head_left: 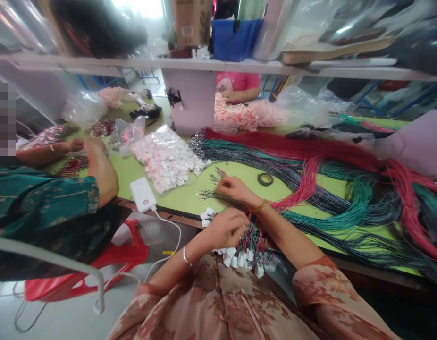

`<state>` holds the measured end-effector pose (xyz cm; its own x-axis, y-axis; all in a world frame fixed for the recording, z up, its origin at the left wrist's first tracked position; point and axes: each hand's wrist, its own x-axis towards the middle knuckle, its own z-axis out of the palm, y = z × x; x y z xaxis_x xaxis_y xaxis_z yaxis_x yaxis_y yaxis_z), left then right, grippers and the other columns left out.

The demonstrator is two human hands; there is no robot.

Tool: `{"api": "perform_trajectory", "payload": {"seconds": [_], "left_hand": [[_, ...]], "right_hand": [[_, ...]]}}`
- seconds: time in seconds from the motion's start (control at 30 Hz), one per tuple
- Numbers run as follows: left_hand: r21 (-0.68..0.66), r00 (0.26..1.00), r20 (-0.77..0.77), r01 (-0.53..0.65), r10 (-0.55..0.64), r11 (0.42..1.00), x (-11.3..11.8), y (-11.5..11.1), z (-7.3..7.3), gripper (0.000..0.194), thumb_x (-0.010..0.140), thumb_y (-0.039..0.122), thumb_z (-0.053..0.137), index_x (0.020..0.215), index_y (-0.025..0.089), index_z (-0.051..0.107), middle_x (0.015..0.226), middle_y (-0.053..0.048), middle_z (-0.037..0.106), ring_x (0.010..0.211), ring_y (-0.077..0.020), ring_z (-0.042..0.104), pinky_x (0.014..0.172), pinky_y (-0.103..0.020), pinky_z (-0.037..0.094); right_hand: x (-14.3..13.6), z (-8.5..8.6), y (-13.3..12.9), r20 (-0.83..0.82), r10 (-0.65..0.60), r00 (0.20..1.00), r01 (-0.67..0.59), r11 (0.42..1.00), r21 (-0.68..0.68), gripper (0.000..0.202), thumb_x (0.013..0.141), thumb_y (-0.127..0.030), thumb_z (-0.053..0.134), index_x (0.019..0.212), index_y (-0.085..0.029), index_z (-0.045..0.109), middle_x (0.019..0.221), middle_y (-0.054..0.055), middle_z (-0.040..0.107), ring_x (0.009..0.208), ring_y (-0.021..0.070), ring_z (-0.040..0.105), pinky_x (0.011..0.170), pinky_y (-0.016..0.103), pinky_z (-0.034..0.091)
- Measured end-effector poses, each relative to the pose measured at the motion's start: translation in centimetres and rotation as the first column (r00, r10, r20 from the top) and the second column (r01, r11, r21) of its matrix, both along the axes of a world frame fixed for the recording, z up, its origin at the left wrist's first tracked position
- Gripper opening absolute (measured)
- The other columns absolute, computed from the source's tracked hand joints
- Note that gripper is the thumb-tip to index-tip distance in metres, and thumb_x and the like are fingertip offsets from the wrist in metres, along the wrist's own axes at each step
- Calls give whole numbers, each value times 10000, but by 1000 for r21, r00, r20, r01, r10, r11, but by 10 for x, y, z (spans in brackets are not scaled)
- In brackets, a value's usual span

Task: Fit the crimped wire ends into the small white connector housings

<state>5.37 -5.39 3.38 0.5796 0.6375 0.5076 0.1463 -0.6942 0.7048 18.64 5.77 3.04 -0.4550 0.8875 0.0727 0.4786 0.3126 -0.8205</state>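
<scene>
My left hand [227, 228], with a silver bangle at the wrist, is closed with its fingers curled over the table's front edge. What its fingertips hold is hidden. Below it hang red, green and black wires with white connectors [241, 259] on their ends, over my lap. Just beyond, my right hand [236, 190] is closed in a pinch at the metal-tipped ends of the wires [206, 193]; which wire it grips is partly hidden. Beside my left hand, a few loose white connectors [206, 216] lie at the edge.
Long red wires [268, 141] and green wires [340, 215] cover the right side. Black tape [265, 179], a bag of white connectors [169, 160] and a white power bank [142, 194] lie on the green table. A co-worker's arm [101, 170] is at left; a shelf [133, 62] crosses above.
</scene>
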Motion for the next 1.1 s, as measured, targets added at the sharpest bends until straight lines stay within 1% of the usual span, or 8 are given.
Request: {"api": "perform_trajectory", "payload": {"seconds": [0.1,0.17,0.3,0.37,0.47,0.63,0.83,1.1], "left_hand": [[71,930,-258,290,-263,955,8,-7,1,259,883,417,577,953,186,671,898,-84,707,860,-194,626,826,-319,474],[57,939,-237,270,-250,961,5,0,1,288,862,454,600,933,186,681,906,-81,716,863,-193,634,827,-310,473],[-76,956,-90,-285,278,955,-24,48,-6,209,898,314,529,864,192,697,867,-71,702,812,-181,623,765,-299,467],[-123,754,-119,-657,646,744,-45,82,-14,214,893,264,501,887,169,693,869,-95,682,800,-206,611,779,-337,463],[-31,530,-196,-844,825,535,-70,130,-27,311,848,175,506,1121,144,651,1020,-147,643,973,-273,582,904,-406,429],[27,527,-285,-830,800,557,-78,163,-41,345,848,189,499,1155,164,654,991,-134,579,932,-278,573,882,-401,437],[60,552,-275,-807,787,587,-74,157,-42,232,799,177,553,993,171,680,1002,-109,520,910,-244,560,857,-370,453],[240,572,-364,-706,736,667,-73,147,-45,237,819,61,412,892,164,613,1156,-155,534,1055,-264,531,903,-387,439]], "right_hand": [[-11,-7,-5,294,-16,956,-20,993,118,145,811,-253,559,835,-146,655,821,55,680,724,157,576,685,261,411],[-18,-12,-8,427,-102,898,28,984,176,163,829,-249,550,900,-154,661,919,92,688,815,195,598,716,285,415],[-25,-19,-10,542,-88,836,7,989,150,191,876,-242,489,929,-152,649,984,118,688,888,222,615,756,307,418],[-26,-19,-12,557,-97,825,1,985,171,205,887,-228,457,942,-144,635,1000,126,684,885,227,620,758,315,415],[-28,-18,-16,566,-140,813,18,977,215,209,889,-210,432,965,-127,607,997,146,675,864,238,620,739,326,408],[-27,-21,-16,487,-189,853,68,964,256,182,892,-218,415,950,-134,566,882,127,666,733,212,584,669,318,382],[-22,-34,-3,84,-159,984,134,960,246,71,818,-204,466,796,-182,530,717,21,602,634,149,497,612,266,365],[-28,-34,6,-213,-169,962,194,976,101,133,799,-295,510,751,-179,555,694,-8,591,616,121,472,610,242,385]]}}
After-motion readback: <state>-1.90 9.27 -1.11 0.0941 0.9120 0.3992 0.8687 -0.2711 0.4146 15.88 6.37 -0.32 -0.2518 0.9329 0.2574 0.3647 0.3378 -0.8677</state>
